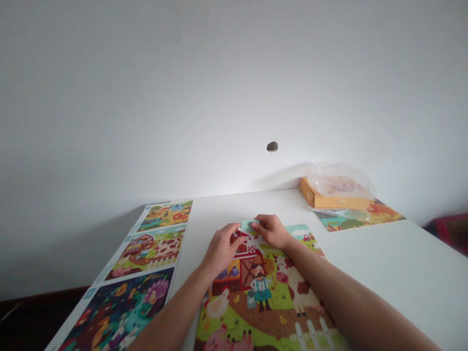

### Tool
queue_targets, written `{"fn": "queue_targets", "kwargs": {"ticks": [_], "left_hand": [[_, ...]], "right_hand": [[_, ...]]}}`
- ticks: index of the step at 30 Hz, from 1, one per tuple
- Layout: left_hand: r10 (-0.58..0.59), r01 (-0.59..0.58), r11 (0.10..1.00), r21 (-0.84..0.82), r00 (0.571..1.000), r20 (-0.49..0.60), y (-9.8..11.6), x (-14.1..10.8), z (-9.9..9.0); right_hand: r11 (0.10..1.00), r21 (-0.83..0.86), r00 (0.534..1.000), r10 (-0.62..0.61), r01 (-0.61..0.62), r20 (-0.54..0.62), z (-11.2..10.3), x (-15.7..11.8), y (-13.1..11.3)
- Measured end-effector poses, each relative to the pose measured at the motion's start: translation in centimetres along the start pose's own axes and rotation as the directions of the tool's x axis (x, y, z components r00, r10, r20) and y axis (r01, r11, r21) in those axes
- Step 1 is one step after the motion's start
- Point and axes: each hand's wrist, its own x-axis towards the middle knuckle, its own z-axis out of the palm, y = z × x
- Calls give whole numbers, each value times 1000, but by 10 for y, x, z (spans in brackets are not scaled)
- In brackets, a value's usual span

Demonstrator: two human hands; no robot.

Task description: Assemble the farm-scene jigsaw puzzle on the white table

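Observation:
A farm jigsaw puzzle [261,292] lies in front of me, with a red barn, a farmer, a cow, a hen and a pig on it. At its far edge, above the barn roof, is a pale blue-green puzzle piece [247,225]. My right hand [272,231] pinches the right side of this piece between thumb and fingers. My left hand [220,247] rests at the puzzle's far left corner, its fingertips by the piece's left side and its thumb apart over the barn roof. The fingertips partly cover the roof area.
On the left of the white table [387,273] lies a picture sheet [149,248] with several scenes, one matching the farm. At the back right, an orange box [340,202] carries a clear plastic bag [338,179], beside a dinosaur picture [383,214]. The wall behind has a hole [272,146].

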Motion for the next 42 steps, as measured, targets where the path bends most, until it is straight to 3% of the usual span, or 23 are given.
{"fn": "queue_targets", "kwargs": {"ticks": [8,17,26,42], "left_hand": [[4,-3,998,-58,1000,11,0,-1,0],[43,-44,999,8,995,89,5,0,-1],[49,-50,999,13,996,71,3,-1,-1],[54,-54,998,-41,999,5,2,-1,0]], "right_hand": [[998,-56,1000,12,-12,-14,-5,-1,-1],[978,-197,994,-49,68,101,-8,-1,-11],[932,-319,975,-111,169,192,-19,1,-6],[898,-406,973,-92,172,211,-20,0,-9]]}}
